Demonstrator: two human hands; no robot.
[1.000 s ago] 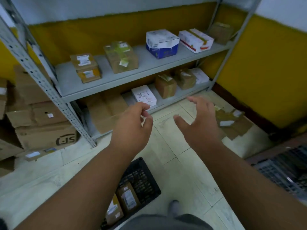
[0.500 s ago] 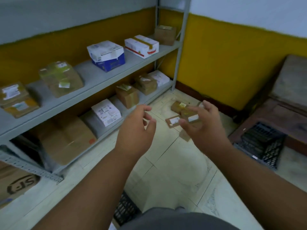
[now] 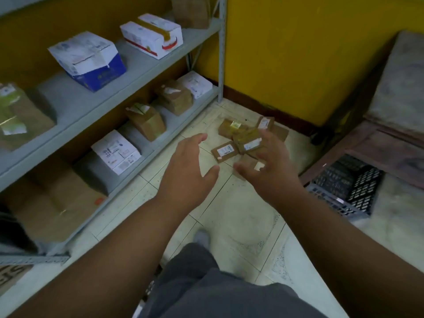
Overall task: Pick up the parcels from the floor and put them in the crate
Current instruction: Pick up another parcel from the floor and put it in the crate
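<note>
Brown cardboard parcels [image 3: 246, 140] lie heaped on the pale tiled floor [image 3: 231, 216] at about 12 o'clock from you, near the corner where the yellow wall [image 3: 298, 53] meets the grey metal shelf unit [image 3: 146, 72]. Most carry white labels; one flat parcel [image 3: 224, 151] sits at the heap's 8 o'clock edge, label up.

Your left hand [image 3: 185, 171] is stretched fwd, fingers loose & spread, holding nothing, palm down above bare tile just at 9 o'clock of the heap. Your right hand [image 3: 270, 166] is out too, fingers splayed & slightly bent, also holding nothing; it overlaps the near side of the heap in view, so can't tell whether it touches a parcel or hangs above.

Black plastic crate [image 3: 348, 187] w/ perforated walls sits on the floor at 3 o'clock, against a dark wooden bench [image 3: 385, 148], well apart from the heap.

Shelf at 9–11 o'clock: upper level has a white-and-blue box [image 3: 89, 58] & a white box w/ tape [image 3: 152, 34]; lower level has a white labelled box [image 3: 115, 151] & brown boxes [image 3: 146, 120]. Your grey-trousered leg [image 3: 206, 283] & a grey sock [image 3: 202, 237] show at 6 o'clock.
</note>
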